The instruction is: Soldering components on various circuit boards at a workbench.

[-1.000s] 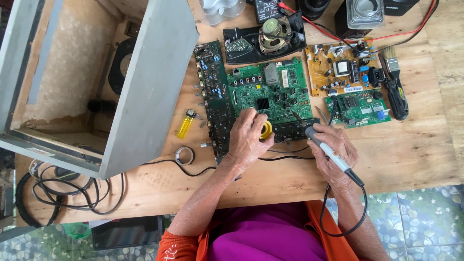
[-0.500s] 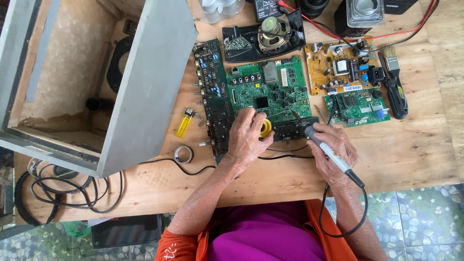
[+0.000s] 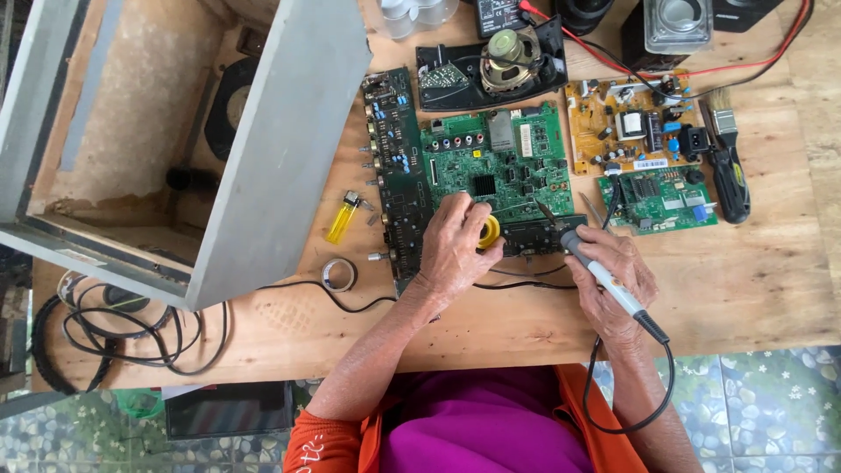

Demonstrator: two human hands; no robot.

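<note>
Your left hand sits just below the centre of the frame, fingers curled and pinching a small yellow spool against the lower edge of the green circuit board; your right hand, a little to the right, is closed in a pen grip around the soldering iron, whose tip points up and left toward a dark strip board lying just below the green one; its black cord loops down off the table edge toward the bottom of the frame. The green board looks light and stiff but fragile, crowded with small parts, so it is best steadied by its bare edges and not by the components; the iron should be held only by its pale handle, well back from the metal tip; the spool looks light and easy to roll, so it likely needs a firm pinch. A long narrow dark board lies touching the green board's left side; a yellow lighter and a small tape ring lie left of centre on the wooden table; a tan power board, a smaller green board and a brush sit at the upper right; a speaker lies at the top centre; a large grey open box fills the upper left.
</note>
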